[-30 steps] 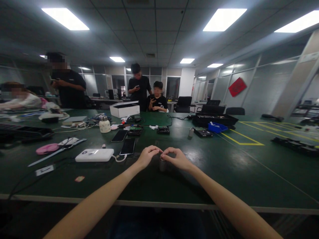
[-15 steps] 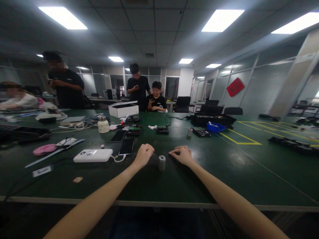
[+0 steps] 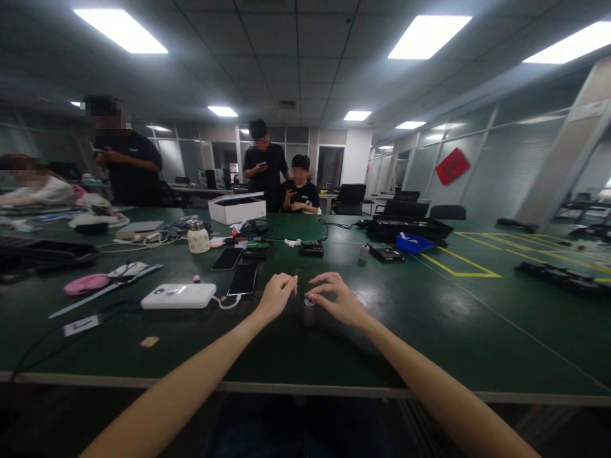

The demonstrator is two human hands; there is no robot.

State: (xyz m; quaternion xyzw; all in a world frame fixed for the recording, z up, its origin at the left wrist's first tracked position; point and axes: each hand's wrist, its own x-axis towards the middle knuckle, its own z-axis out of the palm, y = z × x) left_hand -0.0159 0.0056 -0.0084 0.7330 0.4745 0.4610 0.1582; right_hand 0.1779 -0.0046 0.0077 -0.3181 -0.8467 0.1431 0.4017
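A small silver metal cylinder (image 3: pixel 309 313) stands upright on the green table, between my two hands. My left hand (image 3: pixel 277 297) hovers just left of and behind it, fingers bent and pressed together in a pinch; whatever they hold, if anything, is too small to make out. From the right, my right hand (image 3: pixel 340 302) reaches over the cylinder. Its thumb tip is at the cylinder's top, and a gap shows between thumb and index finger. Whether the thumb touches the top I cannot tell.
Left lie a white power bank (image 3: pixel 179 296) with a short cable and a dark phone (image 3: pixel 243 280). Farther back are hard drives (image 3: pixel 312 248), another small cylinder (image 3: pixel 364 252), a blue tray (image 3: pixel 413 243) and a white box (image 3: pixel 237 208). Several people are beyond the table.
My right hand has moved left to the cylinder, its thumb and fingers now spread wider over the top. My left hand has shifted only slightly.
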